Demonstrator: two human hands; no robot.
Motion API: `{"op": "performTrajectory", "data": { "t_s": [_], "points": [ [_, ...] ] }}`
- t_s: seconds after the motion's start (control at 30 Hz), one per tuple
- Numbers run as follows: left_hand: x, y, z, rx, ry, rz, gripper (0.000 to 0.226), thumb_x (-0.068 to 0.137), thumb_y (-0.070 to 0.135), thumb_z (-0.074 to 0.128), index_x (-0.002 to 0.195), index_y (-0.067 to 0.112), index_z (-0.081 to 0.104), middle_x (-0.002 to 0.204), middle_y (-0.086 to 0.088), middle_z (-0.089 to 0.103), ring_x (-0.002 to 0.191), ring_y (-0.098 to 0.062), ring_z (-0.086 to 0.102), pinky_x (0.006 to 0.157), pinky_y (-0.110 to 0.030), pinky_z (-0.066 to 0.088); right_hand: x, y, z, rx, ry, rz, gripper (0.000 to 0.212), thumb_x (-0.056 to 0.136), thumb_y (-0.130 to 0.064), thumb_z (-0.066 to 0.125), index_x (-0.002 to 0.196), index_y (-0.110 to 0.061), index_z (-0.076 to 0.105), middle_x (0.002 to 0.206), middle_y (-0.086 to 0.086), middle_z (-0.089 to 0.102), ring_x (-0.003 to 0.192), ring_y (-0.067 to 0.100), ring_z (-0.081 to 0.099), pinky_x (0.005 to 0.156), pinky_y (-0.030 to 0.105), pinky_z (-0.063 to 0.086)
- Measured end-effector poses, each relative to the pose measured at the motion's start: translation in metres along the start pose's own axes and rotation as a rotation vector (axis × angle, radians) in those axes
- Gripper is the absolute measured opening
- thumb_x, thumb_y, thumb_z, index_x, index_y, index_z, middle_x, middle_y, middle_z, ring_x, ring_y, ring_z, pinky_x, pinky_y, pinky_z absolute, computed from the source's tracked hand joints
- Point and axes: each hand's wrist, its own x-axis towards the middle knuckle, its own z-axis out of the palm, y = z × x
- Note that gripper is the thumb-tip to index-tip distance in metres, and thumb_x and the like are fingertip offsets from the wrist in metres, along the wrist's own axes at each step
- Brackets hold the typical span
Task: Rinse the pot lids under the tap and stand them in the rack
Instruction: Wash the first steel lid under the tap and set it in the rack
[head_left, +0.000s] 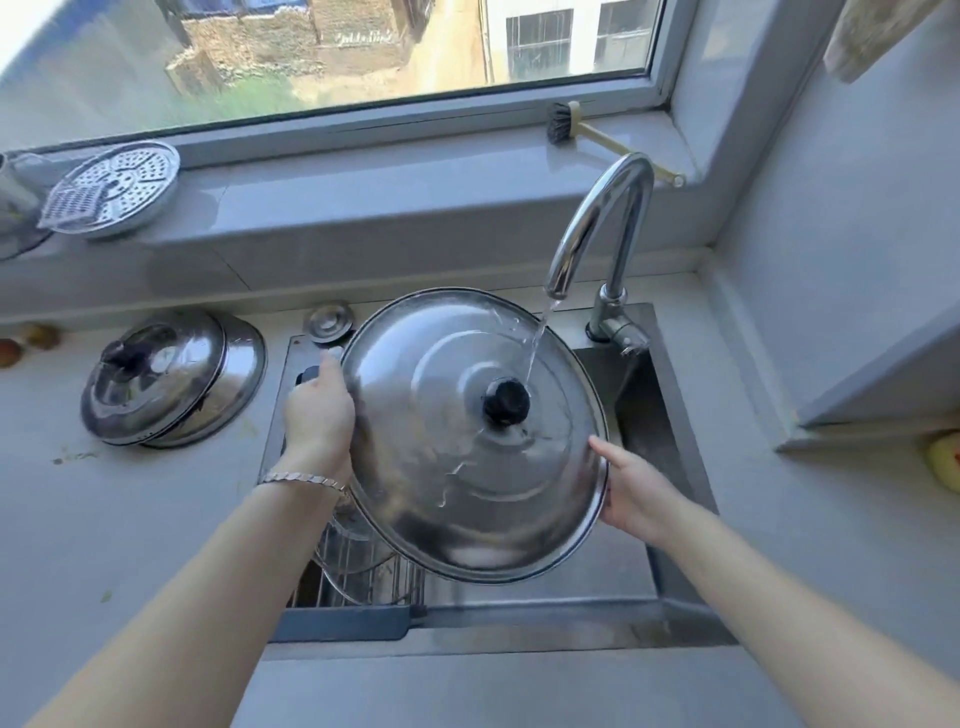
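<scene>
Stainless-steel pot lid (467, 467), tilted over the sink (649, 415) beneath the running tap (597, 223); left hand (319, 415) curls round its left rim, right hand (631, 488) pinches the right rim, thumb on top. Risk: wet metal may slip, dropping onto the wire rack (358, 577) near left

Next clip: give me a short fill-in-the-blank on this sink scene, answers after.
1. Water from the tap lands on the large steel lid beside its black ____.
2. The left hand and the right hand grip this lid by its ____.
3. The brush lies on the window ____.
4. Another knobbed lid sits on the counter, to the ____ of the sink.
Missing words: knob; rim; sill; left.
</scene>
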Motion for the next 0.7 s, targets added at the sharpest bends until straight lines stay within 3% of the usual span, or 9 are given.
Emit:
{"op": "performTrajectory", "data": {
  "t_s": [0.07,0.17,0.3,0.4,0.47,0.53,0.6,0.63,0.7],
  "points": [
    [0.006,-0.001,-0.004,-0.041,0.009,0.085,0.048,0.098,0.042,0.034,0.063,0.010,0.040,0.064,-0.007,0.041,0.063,-0.020,0.040,0.051,-0.026,0.028,0.013,0.005,0.010,-0.050,0.030,-0.040,0.027,0.096,-0.033,0.046,0.109,-0.012,0.058,0.089,0.007,0.066,0.076,0.019,0.062,0.070,0.029,0.050],
    [0.010,-0.008,-0.005,-0.113,0.004,0.157,0.046,0.096,0.047,0.036,0.065,0.012,0.039,0.065,-0.006,0.036,0.060,-0.017,0.034,0.049,-0.026,0.028,0.023,-0.006,0.018,-0.018,0.062,-0.168,0.014,0.096,-0.028,0.046,0.100,-0.018,0.055,0.096,0.006,0.063,0.079,0.018,0.061,0.069,0.028,0.049],
    [0.007,-0.024,0.003,-0.182,0.042,0.007,0.047,0.094,0.054,0.032,0.065,0.018,0.040,0.069,-0.006,0.042,0.060,-0.018,0.038,0.051,-0.026,0.030,0.019,-0.045,0.010,-0.078,0.141,-0.319,0.025,0.097,-0.033,0.042,0.098,-0.018,0.062,0.090,0.003,0.066,0.076,0.016,0.061,0.065,0.027,0.047],
    [0.005,-0.034,0.013,-0.269,0.056,-0.125,0.050,0.096,0.053,0.029,0.087,0.014,0.059,0.088,-0.005,0.058,0.087,-0.021,0.052,0.073,-0.027,0.039,0.018,-0.076,-0.006,-0.220,0.270,-0.398,0.033,0.099,-0.034,0.035,0.092,-0.015,0.061,0.079,0.002,0.058,0.066,0.014,0.054,0.060,0.024,0.045],
    [0.002,-0.037,0.019,-0.336,0.057,-0.204,0.055,0.097,0.049,0.029,0.106,0.004,0.060,0.098,-0.005,0.059,0.100,-0.023,0.054,0.078,-0.023,0.038,0.021,-0.092,-0.018,-0.282,0.349,-0.425,0.033,0.100,-0.029,0.034,0.106,-0.008,0.058,0.078,0.005,0.056,0.066,0.015,0.054,0.054,0.018,0.048],
    [0.000,-0.041,0.022,-0.282,0.051,-0.234,0.056,0.098,0.048,0.028,0.106,0.003,0.060,0.101,-0.006,0.060,0.101,-0.022,0.052,0.075,-0.019,0.034,0.028,-0.100,-0.028,-0.295,0.411,-0.418,0.035,0.100,-0.020,0.037,0.120,0.004,0.051,0.093,0.016,0.061,0.082,0.026,0.062,0.066,0.018,0.052],
    [0.003,-0.042,0.021,-0.257,0.056,-0.243,0.059,0.098,0.048,0.028,0.116,0.000,0.057,0.118,-0.013,0.060,0.098,-0.021,0.050,0.078,-0.022,0.036,0.032,-0.101,-0.029,-0.297,0.399,-0.359,0.040,0.098,-0.015,0.041,0.129,0.011,0.042,0.123,0.027,0.053,0.111,0.037,0.056,0.088,0.030,0.049],
    [0.006,-0.042,0.020,-0.257,0.062,-0.246,0.061,0.098,0.048,0.028,0.120,-0.002,0.055,0.121,-0.015,0.059,0.098,-0.023,0.052,0.081,-0.025,0.038,0.035,-0.100,-0.028,-0.287,0.374,-0.334,0.042,0.098,-0.014,0.042,0.131,0.010,0.039,0.129,0.026,0.049,0.114,0.036,0.054,0.087,0.029,0.050],
    [0.015,-0.040,0.018,-0.227,0.062,-0.245,0.061,0.097,0.049,0.029,0.120,-0.001,0.054,0.112,-0.012,0.058,0.097,-0.024,0.052,0.083,-0.028,0.039,0.046,-0.100,-0.025,-0.208,0.323,-0.303,0.035,0.097,-0.014,0.042,0.126,0.007,0.045,0.117,0.021,0.058,0.093,0.024,0.063,0.067,0.020,0.055]
  ]
}}
